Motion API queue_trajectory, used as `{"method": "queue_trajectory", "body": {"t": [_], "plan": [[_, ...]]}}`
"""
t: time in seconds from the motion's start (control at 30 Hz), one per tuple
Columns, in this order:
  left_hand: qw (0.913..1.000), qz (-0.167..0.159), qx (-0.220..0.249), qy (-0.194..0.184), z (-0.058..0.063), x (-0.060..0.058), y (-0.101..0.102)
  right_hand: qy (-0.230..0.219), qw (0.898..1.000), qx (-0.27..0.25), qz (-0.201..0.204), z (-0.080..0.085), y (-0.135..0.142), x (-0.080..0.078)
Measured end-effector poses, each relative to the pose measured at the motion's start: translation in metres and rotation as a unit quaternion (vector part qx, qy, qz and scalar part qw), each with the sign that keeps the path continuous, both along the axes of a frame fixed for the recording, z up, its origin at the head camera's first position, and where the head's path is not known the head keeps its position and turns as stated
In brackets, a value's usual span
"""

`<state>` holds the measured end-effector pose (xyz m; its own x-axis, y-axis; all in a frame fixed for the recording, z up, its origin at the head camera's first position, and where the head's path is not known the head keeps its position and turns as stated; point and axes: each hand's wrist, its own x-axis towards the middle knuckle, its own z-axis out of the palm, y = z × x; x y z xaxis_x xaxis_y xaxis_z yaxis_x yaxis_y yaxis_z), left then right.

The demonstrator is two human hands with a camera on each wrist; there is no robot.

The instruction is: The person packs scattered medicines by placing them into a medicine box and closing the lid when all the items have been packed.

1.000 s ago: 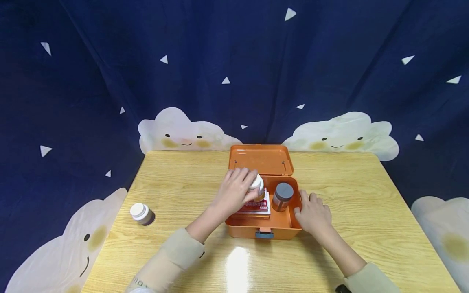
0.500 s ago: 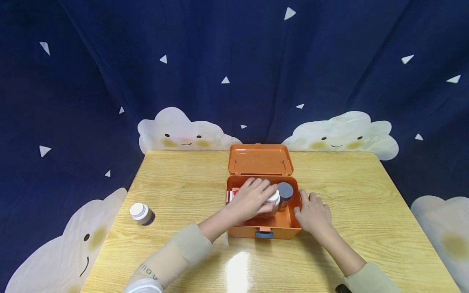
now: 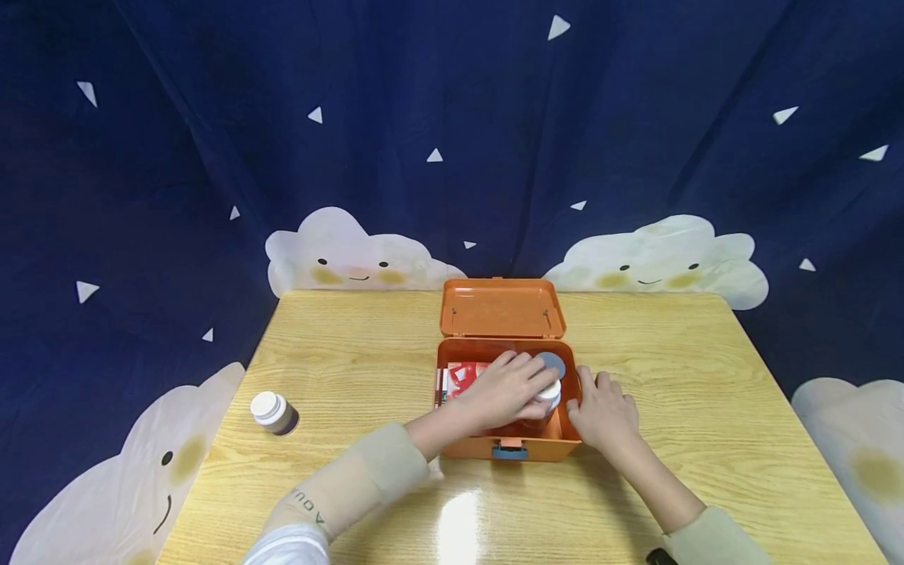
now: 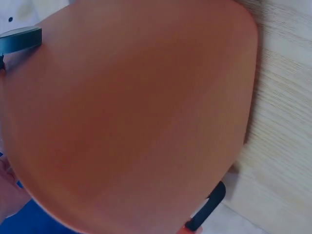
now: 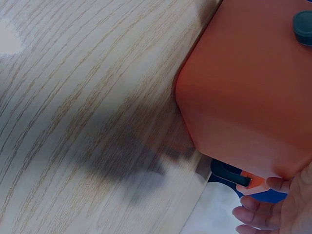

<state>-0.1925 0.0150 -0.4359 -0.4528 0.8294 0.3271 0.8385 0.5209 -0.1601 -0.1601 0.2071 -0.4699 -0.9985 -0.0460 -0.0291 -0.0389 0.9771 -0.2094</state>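
An orange storage box [image 3: 466, 449] stands with its lid [image 3: 503, 308] folded back. Inside it, my left hand [image 3: 503, 392] grips a white-capped bottle [image 3: 553, 392], whose lower part is mostly hidden. Right behind that bottle shows the grey top of a dark jar [image 3: 551, 362]. Red and white cartons [image 3: 462, 377] fill the box's left part, partly covered by my hand. My right hand [image 3: 606, 410] holds the box's right wall, thumb over the rim; in the right wrist view its other fingers [image 5: 258, 217] lie loosely outside. The left wrist view mostly shows the orange box side.
Another white-capped bottle [image 3: 274, 413] stands on the left of the wooden table [image 3: 339, 345]. A blue-grey latch [image 3: 510, 452] sits on the box's front. Behind the table hangs a dark blue curtain [image 3: 395, 94] with cloud and triangle prints.
My left hand has moved right with the white-capped bottle, from above the cartons to the box's right side, and lower. The cartons are more exposed. The right hand has stayed put.
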Motion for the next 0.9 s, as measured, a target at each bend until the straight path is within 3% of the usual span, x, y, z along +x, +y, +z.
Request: {"method": "queue_trajectory", "body": {"t": [0.2,0.57,0.9], "plan": [[0.9994,-0.003,-0.029,-0.021,-0.004,0.002,0.005,-0.003,1.0,0.001,-0.001,0.0,0.0,-0.001],[0.9971,-0.017,-0.055,-0.049,-0.024,-0.001,0.011,-0.002,1.0,0.004,-0.005,0.001,-0.001,-0.001],[0.9969,-0.016,-0.067,-0.038,-0.036,-0.003,0.013,-0.01,1.0,0.007,-0.004,0.002,-0.001,-0.001]]}}
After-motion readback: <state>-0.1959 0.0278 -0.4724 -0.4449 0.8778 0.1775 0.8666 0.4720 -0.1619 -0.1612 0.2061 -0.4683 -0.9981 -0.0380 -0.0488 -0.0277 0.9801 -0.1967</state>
